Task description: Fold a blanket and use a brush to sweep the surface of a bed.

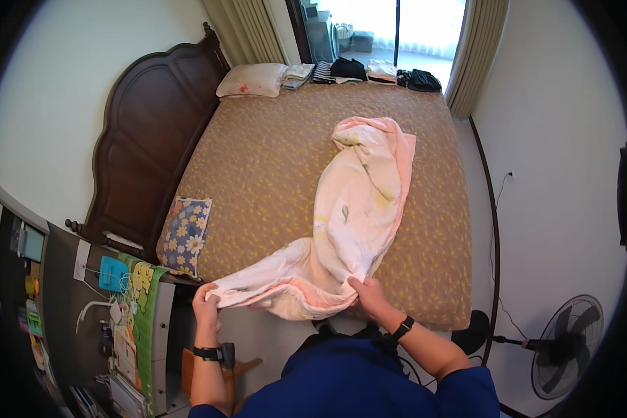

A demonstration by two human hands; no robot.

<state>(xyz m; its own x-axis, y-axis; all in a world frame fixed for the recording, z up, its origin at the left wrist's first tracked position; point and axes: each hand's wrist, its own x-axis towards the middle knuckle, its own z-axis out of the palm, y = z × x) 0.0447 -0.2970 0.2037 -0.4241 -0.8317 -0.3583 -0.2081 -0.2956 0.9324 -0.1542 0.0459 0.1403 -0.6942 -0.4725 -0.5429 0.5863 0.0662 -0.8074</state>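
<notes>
A white and pink quilt [359, 202] lies bunched lengthwise across the bed [258, 160], its near end pulled out over the front edge. At the left, my left hand [206, 304] grips one corner of that near end. My right hand [370, 295] is closed on the same edge farther right, below the quilt's main heap. Between my hands the edge sags, with its pink underside showing. The far end of the quilt is folded over on itself. My fingertips are partly hidden by the cloth.
A flowered pillow [186, 235] and a pale pillow [252, 80] lie along the dark headboard [157, 118]. Folded clothes [348, 70] line the far edge. A cluttered desk [146, 306] and a wooden stool [240, 369] stand at left, a black fan [568, 346] at right.
</notes>
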